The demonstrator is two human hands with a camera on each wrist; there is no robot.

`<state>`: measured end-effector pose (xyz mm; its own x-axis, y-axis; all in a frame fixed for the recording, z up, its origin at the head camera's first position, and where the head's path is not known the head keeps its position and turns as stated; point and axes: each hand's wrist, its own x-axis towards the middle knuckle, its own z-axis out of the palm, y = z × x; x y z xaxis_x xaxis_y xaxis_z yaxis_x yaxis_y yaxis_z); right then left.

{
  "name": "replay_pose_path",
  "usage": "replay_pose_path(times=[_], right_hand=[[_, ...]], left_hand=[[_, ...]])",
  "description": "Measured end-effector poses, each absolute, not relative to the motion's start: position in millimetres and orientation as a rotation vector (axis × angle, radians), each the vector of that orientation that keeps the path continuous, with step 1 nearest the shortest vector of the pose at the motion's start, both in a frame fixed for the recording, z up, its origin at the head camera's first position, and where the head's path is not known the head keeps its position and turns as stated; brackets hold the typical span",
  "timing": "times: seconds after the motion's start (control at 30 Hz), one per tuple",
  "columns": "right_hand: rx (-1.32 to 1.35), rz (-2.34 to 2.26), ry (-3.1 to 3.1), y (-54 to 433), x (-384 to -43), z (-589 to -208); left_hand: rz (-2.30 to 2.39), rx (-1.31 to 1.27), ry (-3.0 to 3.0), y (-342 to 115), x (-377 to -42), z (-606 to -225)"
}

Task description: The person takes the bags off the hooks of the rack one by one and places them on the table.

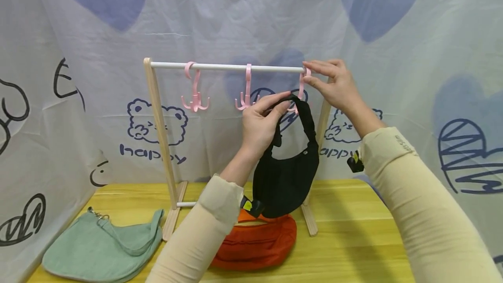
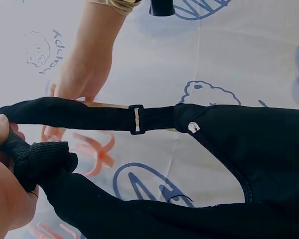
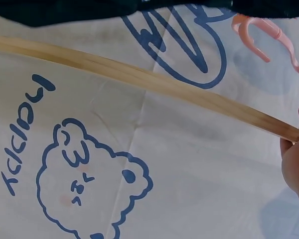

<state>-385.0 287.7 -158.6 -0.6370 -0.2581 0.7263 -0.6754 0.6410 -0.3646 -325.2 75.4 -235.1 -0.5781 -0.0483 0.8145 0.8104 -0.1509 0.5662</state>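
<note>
My left hand (image 1: 257, 128) pinches the strap of a black shoulder bag (image 1: 287, 182), which hangs upright in front of the rack. In the left wrist view, the strap (image 2: 79, 114) loops over from the thumb and fingers, with its buckle (image 2: 136, 119) showing. My right hand (image 1: 339, 84) holds the pink hook (image 1: 301, 85) near the right end of the white rod (image 1: 220, 67), thumb and fingertips at its upper part. The lower prongs of this hook are partly behind the strap. In the right wrist view, the same hook's prongs (image 3: 254, 37) curve beside the wooden post.
Two more pink hooks, one at the left (image 1: 195, 95) and one in the middle (image 1: 247, 88), hang from the rod. A green bag (image 1: 90, 248) lies at the table's left; a red bag (image 1: 259, 246) lies below the black one. The rack's wooden post (image 1: 159, 121) stands at left.
</note>
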Motion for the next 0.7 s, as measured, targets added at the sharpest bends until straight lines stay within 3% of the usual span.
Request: replay_pose_path(times=[0.7], right_hand=[[0.703,0.917,-2.241,300,-370,-156]], left_hand=[[-1.788,-0.886,-1.460,44,-309,-232]])
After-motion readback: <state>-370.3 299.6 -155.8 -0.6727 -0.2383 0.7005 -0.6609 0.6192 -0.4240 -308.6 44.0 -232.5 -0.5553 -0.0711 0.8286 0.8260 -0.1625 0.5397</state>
